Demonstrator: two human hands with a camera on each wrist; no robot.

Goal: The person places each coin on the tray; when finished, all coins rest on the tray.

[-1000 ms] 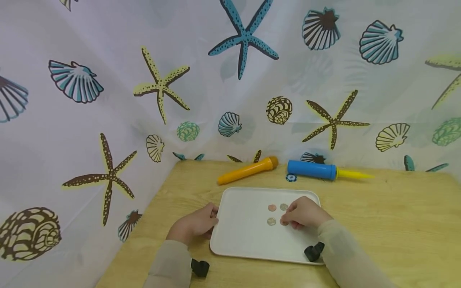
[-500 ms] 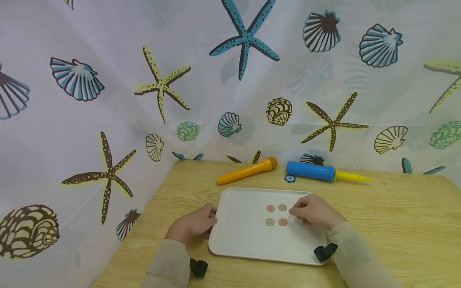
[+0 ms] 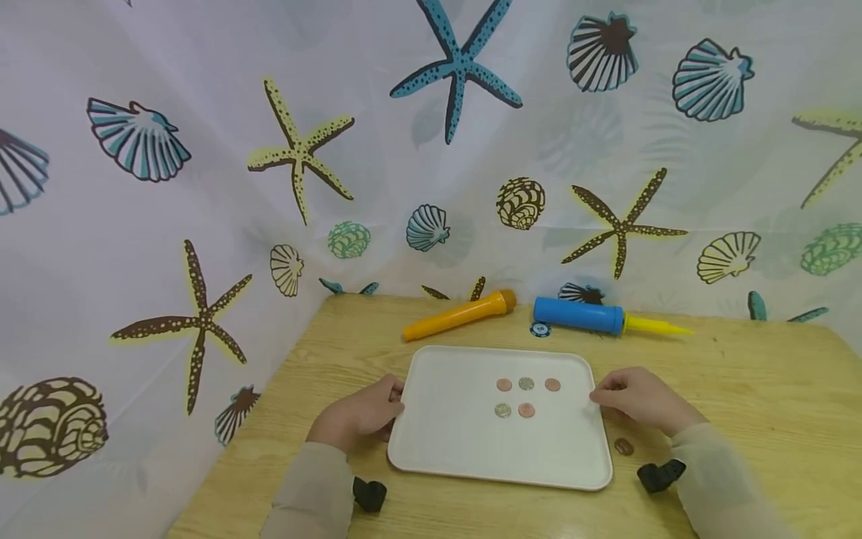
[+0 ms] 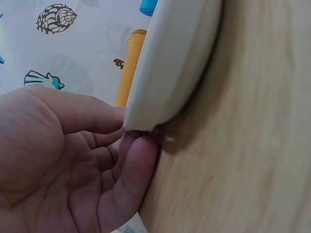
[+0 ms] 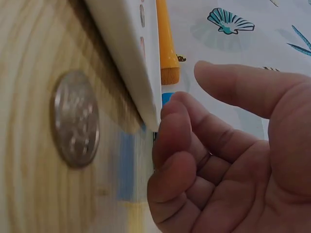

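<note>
On a white tray (image 3: 458, 449) lie coins in two rows: three at the back, with a copper coin (image 3: 552, 385) at the right end, and two in front, one a silvery coin (image 3: 503, 410). My left hand (image 3: 362, 410) holds the tray's left edge, thumb at the rim (image 4: 138, 104) and curled fingers beneath. By the tray's right edge is my right hand (image 3: 640, 398), its thumb apart from the loosely bent fingers (image 5: 177, 131) and nothing between them. Another coin (image 5: 76, 119) lies on the wooden table below that hand, right of the tray.
Behind the tray lie an orange toy microphone (image 3: 458, 317), a blue pump (image 3: 578, 314) with a yellow nozzle, and a round chip (image 3: 540, 329). A white curtain (image 3: 377, 150) printed with shells and starfish hangs at the back and left.
My right hand has drawn away rightward from over the tray to its right edge. A copper coin now shows at the back row's right end. My left hand keeps its place.
</note>
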